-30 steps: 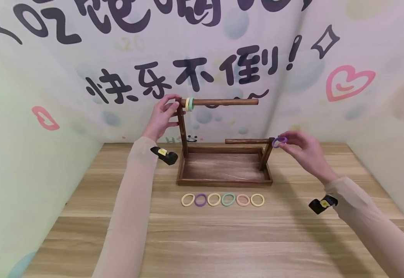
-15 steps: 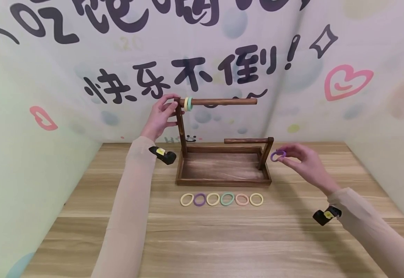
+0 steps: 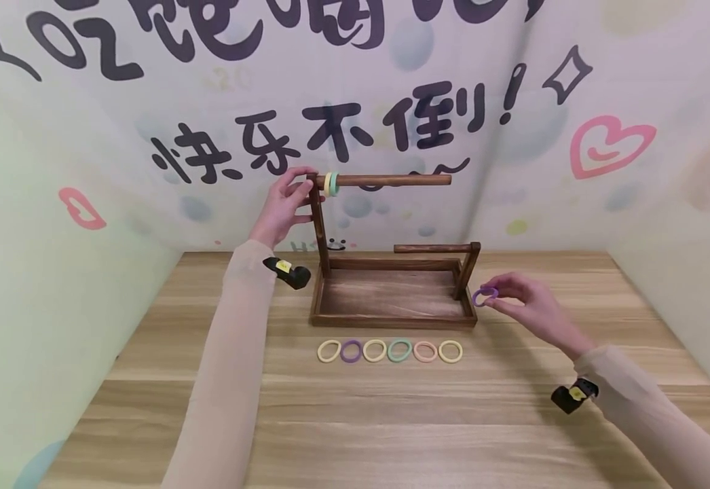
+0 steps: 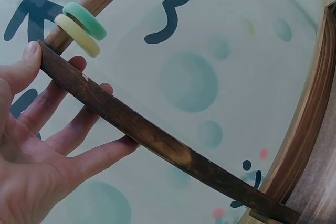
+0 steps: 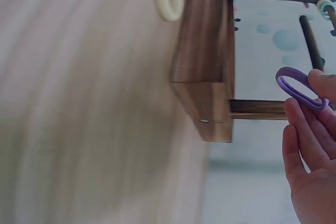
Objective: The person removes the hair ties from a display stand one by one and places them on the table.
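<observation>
My left hand grips the top of the tall left post of a dark wooden stand, thumb on the near face and fingers around behind. Beside that hand, a yellow hair tie and a mint green hair tie hang on the upper bar. With thumb and fingertips, my right hand pinches a purple hair tie at the right end of the stand's tray, low beside the short post. The lower bar carries no ties.
In front of the tray lies a row of several hair ties, among them a purple one, a green one and a pink one. A printed cloth wall stands close behind the wooden table.
My right hand has come down from the short post's top to beside the tray's right end, still pinching the purple hair tie. The left hand keeps its grip on the tall post.
</observation>
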The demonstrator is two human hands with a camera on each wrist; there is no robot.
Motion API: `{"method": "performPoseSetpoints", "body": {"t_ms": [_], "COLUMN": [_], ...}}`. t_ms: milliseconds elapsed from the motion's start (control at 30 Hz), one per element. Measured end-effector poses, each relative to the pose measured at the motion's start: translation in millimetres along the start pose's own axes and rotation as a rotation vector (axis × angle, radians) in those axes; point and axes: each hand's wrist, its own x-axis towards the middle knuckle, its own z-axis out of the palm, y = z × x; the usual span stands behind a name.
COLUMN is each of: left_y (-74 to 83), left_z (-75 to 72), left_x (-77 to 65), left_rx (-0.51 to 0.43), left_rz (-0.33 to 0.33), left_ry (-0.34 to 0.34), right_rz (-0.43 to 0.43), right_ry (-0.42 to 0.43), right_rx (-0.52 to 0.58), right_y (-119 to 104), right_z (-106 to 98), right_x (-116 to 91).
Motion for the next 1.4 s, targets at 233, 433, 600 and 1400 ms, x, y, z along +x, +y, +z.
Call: {"method": "performPoseSetpoints", "body": {"t_ms": [233, 433, 600, 1400], "left_y": [0.2, 0.1, 1.2, 1.9], "left_z": [-1.6, -0.3, -0.3, -1.4], "left_x": [-0.1, 0.2, 0.4, -6.4], "left_rx": [0.011, -0.002, -0.011, -0.018], "left_rz": [0.017, 0.023, 0.036, 0.030], "left_ry": [0.007, 0.018, 0.033, 0.021], "right_rz": [0.022, 0.040, 0.029, 0.070], "right_ry": [-0.055, -0.086, -0.101, -0.293], "right_rx": [0.056, 0.089, 0.137, 0.091], "right_y": [12, 19, 23, 29], "right_z": [10, 17, 19, 21], "right_x": [-8, -17, -21, -36]}}
